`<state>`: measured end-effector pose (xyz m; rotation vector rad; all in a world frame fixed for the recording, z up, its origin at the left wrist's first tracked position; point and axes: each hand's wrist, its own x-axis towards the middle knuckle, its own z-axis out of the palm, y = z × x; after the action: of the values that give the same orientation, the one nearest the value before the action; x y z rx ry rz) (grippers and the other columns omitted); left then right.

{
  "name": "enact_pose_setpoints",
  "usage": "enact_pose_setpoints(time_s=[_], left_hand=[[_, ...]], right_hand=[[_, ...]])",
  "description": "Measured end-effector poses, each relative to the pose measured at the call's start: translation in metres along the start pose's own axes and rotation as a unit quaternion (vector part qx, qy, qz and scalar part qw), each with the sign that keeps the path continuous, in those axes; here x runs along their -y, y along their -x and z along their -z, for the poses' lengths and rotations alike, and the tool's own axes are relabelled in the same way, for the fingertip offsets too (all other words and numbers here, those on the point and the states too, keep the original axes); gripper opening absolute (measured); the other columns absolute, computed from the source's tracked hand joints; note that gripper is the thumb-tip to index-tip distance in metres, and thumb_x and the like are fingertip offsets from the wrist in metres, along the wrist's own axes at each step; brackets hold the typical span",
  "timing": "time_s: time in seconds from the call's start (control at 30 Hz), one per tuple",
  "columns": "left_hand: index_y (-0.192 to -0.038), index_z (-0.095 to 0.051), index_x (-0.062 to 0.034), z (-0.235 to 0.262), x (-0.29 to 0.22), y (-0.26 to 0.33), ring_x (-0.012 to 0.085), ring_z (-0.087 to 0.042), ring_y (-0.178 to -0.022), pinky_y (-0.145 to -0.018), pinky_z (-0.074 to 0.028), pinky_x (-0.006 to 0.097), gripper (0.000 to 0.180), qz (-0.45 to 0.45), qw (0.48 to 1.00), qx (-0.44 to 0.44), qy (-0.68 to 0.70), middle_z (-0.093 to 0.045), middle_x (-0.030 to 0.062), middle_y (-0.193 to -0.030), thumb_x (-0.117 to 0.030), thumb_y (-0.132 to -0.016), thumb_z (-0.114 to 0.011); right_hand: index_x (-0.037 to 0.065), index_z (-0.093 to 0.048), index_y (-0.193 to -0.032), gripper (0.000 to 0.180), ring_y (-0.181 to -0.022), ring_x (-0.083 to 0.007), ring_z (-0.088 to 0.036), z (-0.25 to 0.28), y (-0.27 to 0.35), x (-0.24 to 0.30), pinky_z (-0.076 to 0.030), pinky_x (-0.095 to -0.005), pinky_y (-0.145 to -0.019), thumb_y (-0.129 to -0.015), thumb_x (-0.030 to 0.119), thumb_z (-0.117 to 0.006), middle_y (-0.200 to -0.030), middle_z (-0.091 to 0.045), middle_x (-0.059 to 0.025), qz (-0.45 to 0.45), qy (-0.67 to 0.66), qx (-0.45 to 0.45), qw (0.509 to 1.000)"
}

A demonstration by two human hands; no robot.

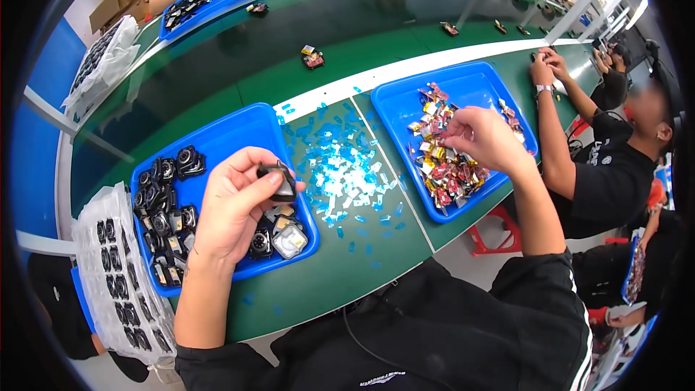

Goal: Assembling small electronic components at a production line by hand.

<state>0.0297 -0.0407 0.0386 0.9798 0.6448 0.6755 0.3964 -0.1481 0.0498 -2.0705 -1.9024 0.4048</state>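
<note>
My left hand (230, 206) is closed around a small black plastic housing (285, 187), holding it above the near right part of a blue tray (224, 130). Black housings with round, lens-like parts (163, 206) lie in that tray, along with a whitish square piece (289, 241). Over a second blue tray (463, 81), my right hand (491, 139) has thumb and fingers pinched together, palm turned down. Whatever sits between those fingertips is hidden. Below them lies a heap of small red circuit boards with yellow and silver parts (450, 174).
Between the trays, many small blue and white film pieces (347, 174) are scattered on the green bench (311, 293). White trays of black housings (119, 275) stand at left. Beyond the white rail, a green belt carries small assemblies (313, 58). A co-worker (615, 159) sits at right.
</note>
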Motion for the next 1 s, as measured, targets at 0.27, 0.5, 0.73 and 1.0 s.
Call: enact_pose_setpoints(time_s=[0.27,0.5,0.73,1.0], left_hand=[[-0.120,-0.054,-0.0038,-0.029,0.003,0.008,0.0164,-0.066,-0.074,-0.063,-0.055,0.023,0.026,0.025,0.999,0.001,-0.038,-0.066,0.0111,-0.098,-0.007,-0.095,-0.057],[-0.106,-0.068,0.0016,-0.028,0.021,0.012,0.0122,-0.063,-0.078,-0.066,-0.050,0.022,0.017,0.010,0.987,0.061,-0.148,-0.061,0.0053,-0.095,-0.005,-0.093,-0.059],[-0.114,-0.070,-0.0014,-0.038,0.035,0.008,0.0102,-0.053,-0.086,-0.076,-0.043,0.025,0.031,-0.073,0.962,0.052,-0.256,-0.058,0.0042,-0.096,-0.008,-0.084,-0.073],[-0.107,-0.073,-0.0060,-0.033,0.037,0.011,0.0128,-0.058,-0.084,-0.075,-0.050,0.028,0.030,-0.152,0.959,0.071,-0.230,-0.056,0.0059,-0.094,-0.012,-0.078,-0.077]], right_hand=[[0.000,-0.058,-0.086,0.010,-0.062,-0.0128,-0.056,-0.009,0.013,0.010,-0.046,-0.0276,-0.059,-0.085,0.008,-0.065,-0.073,-0.061,-0.0061,-0.045,-0.178,-0.220,0.958],[0.001,-0.057,-0.084,0.010,-0.064,-0.0023,-0.050,-0.010,0.005,0.013,-0.040,-0.0198,-0.055,-0.089,0.005,-0.063,-0.070,-0.056,0.0037,-0.059,-0.279,-0.140,0.948],[0.000,-0.058,-0.092,0.003,-0.070,-0.0045,-0.055,-0.054,0.034,0.105,-0.043,-0.0186,-0.062,-0.091,0.002,-0.060,-0.082,-0.062,-0.0013,-0.011,-0.553,-0.087,0.829],[0.000,-0.059,-0.097,0.004,-0.078,-0.0051,-0.055,-0.086,0.021,0.132,-0.043,-0.0197,-0.069,-0.094,0.002,-0.057,-0.086,-0.062,-0.0017,0.029,-0.585,-0.083,0.807]])
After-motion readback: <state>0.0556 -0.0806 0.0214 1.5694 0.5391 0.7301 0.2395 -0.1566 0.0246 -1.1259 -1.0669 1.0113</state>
